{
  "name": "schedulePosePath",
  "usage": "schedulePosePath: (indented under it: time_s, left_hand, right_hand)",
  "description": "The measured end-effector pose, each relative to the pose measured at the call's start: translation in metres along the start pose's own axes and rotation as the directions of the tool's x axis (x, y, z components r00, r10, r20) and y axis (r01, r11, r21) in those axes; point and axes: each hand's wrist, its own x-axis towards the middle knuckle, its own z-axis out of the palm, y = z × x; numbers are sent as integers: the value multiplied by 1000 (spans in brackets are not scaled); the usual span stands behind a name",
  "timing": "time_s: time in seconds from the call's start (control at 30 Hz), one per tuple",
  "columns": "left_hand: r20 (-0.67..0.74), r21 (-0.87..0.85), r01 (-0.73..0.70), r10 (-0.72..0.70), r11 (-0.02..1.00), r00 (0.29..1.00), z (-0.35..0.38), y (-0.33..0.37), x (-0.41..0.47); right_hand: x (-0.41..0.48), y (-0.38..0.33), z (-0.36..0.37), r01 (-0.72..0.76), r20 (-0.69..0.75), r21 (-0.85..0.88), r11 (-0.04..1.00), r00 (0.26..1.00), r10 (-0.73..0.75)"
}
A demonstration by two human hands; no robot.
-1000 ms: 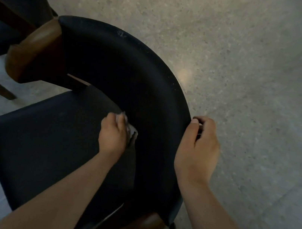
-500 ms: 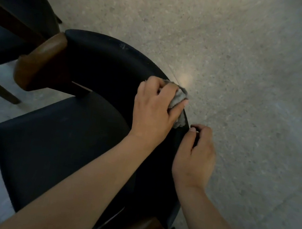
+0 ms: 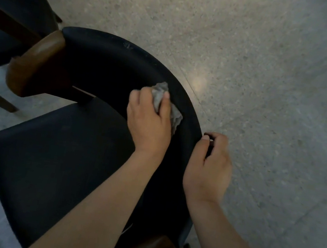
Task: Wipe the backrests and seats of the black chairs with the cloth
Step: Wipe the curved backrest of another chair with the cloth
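The left hand (image 3: 149, 121) grips a crumpled grey cloth (image 3: 163, 100), pressing it against the inner face of the black chair's curved backrest (image 3: 112, 61). The right hand (image 3: 209, 164) curls over the backrest's outer edge, above the speckled floor (image 3: 271, 76).

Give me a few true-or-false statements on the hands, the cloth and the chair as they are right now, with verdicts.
1. The left hand holds the grey cloth against the inner face of the curved backrest. True.
2. The right hand holds a second cloth. False: it grips the backrest's outer edge and holds no cloth.
3. The backrest ends in white plastic. False: the arm ends are brown wood.
4. A second dark chair stands at the upper left. True.
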Motion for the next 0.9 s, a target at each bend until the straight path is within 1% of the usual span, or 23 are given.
schedulePosePath:
  time_s: [0.03,0.07,0.13,0.2,0.27,0.33,0.4,0.43,0.47,0.5,0.53,0.57,0.63,0.67,0.7,0.77,0.9]
  left_hand:
    - [-19,-38,29,-30,999,999,0,-2,-3]
    - [-26,-56,2,-4,998,1000,-1,-2,-5]
    - [-3,-51,-132,132,990,991,-1,3,-9]
    - [35,2,-240,240,971,970,2,10,-9]
    - [45,62,-276,273,959,961,5,9,-8]
    - [46,67,-255,253,965,966,7,1,-6]
    - [37,40,-140,138,989,990,7,-14,-11]
    - [37,6,-24,23,1000,999,7,-25,-14]
    - [44,-48,139,-137,989,990,7,-36,-18]
    - [62,-91,297,-292,951,954,7,-47,-22]
    - [69,-96,384,-379,918,923,6,-57,-27]
    - [58,-78,374,-371,924,927,3,-63,-30]
    - [34,-80,216,-214,973,976,1,-59,-31]
    - [37,-99,154,-151,983,988,3,-54,-32]
    - [46,-117,120,-116,986,992,5,-48,-31]
    - [57,-105,99,-94,990,994,13,-46,-30]
    - [36,-34,42,-41,999,999,23,-67,-27]
  right_hand:
    - [0,0,0,3,0,-3,1000,1000,-3]
    - [0,-1,0,9,-2,-1,1000,1000,-9]
    - [-1,-2,1,21,-11,15,1000,1000,-21]
    - [-1,-1,2,22,-12,20,1000,1000,-21]
    - [-2,-1,1,18,-5,23,1000,1000,-18]
    - [-1,-1,1,16,-3,28,999,1000,-16]
    - [-1,-1,1,12,0,33,999,1000,-12]
    - [-1,-1,0,8,5,35,999,1000,-8]
    - [-1,-1,0,4,9,35,999,1000,-5]
    - [0,0,0,3,14,33,999,1000,-3]
    - [-1,0,0,0,22,31,1000,1000,-1]
    - [-1,1,-1,-3,25,32,999,1000,2]
    - [0,1,-1,-1,21,32,999,1000,0]
    - [-1,2,0,0,18,31,1000,1000,-1]
    - [-1,1,0,1,15,28,1000,1000,-2]
    - [0,2,0,3,17,22,1000,1000,-4]
    - [0,1,0,1,27,13,1000,1000,-2]
